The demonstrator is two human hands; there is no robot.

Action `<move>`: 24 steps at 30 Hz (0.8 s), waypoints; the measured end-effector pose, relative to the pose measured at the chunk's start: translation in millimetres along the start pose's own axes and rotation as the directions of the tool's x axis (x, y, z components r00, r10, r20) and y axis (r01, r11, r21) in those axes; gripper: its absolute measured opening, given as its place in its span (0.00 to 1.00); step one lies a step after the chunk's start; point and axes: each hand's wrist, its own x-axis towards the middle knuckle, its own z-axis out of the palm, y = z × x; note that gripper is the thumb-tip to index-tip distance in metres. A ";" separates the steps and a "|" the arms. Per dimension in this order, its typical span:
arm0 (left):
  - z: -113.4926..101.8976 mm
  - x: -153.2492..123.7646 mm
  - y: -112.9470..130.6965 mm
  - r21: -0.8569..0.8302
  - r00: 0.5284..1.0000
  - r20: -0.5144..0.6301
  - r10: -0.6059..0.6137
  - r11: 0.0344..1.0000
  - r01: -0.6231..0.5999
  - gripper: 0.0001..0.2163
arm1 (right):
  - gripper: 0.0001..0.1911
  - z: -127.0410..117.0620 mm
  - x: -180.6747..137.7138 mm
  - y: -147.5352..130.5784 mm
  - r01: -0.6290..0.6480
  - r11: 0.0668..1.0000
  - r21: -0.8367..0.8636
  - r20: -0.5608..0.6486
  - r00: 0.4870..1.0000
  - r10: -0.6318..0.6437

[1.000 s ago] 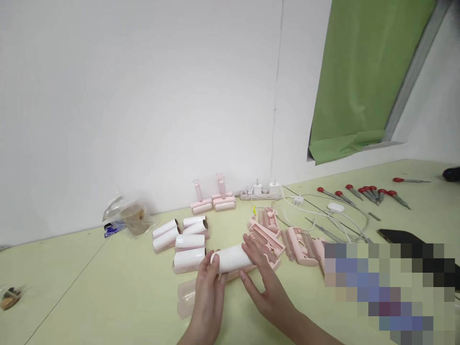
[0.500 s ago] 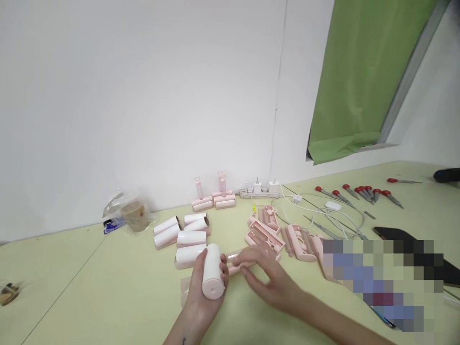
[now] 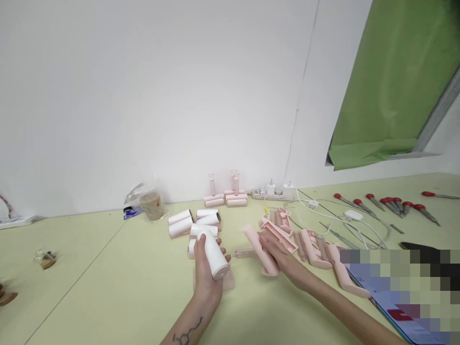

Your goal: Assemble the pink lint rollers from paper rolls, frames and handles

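My left hand [image 3: 207, 285] is wrapped around a white lint roll [image 3: 214, 254], its pink end cap tilted toward me. To the right, my right hand [image 3: 278, 254] grips a pink lint roller cover [image 3: 263, 253], which is tilted and blurred by motion. A clear pinkish handle [image 3: 245, 253] lies on the table between the two hands. Behind my left hand lie several more white rolls [image 3: 181, 226], partly hidden by it. More pink roller casings [image 3: 312, 249] with clear handles lie right of my right hand. Clear film shows under my left hand.
Several assembled pink lint rollers [image 3: 236, 200] stand by the wall, handles up. A power strip [image 3: 273, 195] with chargers and loose cables sits to their right. Red-ended tools [image 3: 391, 203], a phone [image 3: 395, 306] and a bagged cup [image 3: 151, 206] also lie on the table [image 3: 118, 287].
My right hand has moved away from the left and now holds a pink cover. The clear handle lies on the table. The roll in my left hand is tilted further; the view has swung left.
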 end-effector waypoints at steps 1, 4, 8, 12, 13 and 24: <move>1.0 -0.1 -2.4 0.005 1.000 -0.002 0.023 1.000 -0.023 0.10 | 0.22 2.2 -2.4 -10.6 -0.067 0.987 0.146 0.019 0.998 0.065; 4.2 -1.9 -9.9 0.002 0.998 0.051 0.033 0.999 -0.033 0.12 | 0.22 19.6 -6.1 -37.5 -0.091 0.910 0.405 0.089 0.994 0.060; 5.3 -7.0 -16.9 0.064 0.998 0.064 0.012 0.998 -0.016 0.17 | 0.20 48.9 -2.0 -48.6 0.017 0.832 0.554 -0.065 0.998 0.023; 4.0 -12.1 -18.3 0.104 0.995 0.092 0.042 0.993 -0.052 0.19 | 0.20 57.9 3.8 -43.9 0.065 0.847 0.527 -0.154 0.988 0.020; 4.3 -13.6 -18.0 0.112 0.993 0.109 0.045 0.992 -0.057 0.20 | 0.20 57.3 4.5 -43.0 0.070 0.860 0.505 -0.160 0.987 0.014; 13.9 -31.6 -4.9 0.408 0.931 0.328 -0.156 0.913 0.009 0.35 | 0.20 40.6 -5.8 -18.0 0.127 0.968 0.218 -0.195 0.977 -0.084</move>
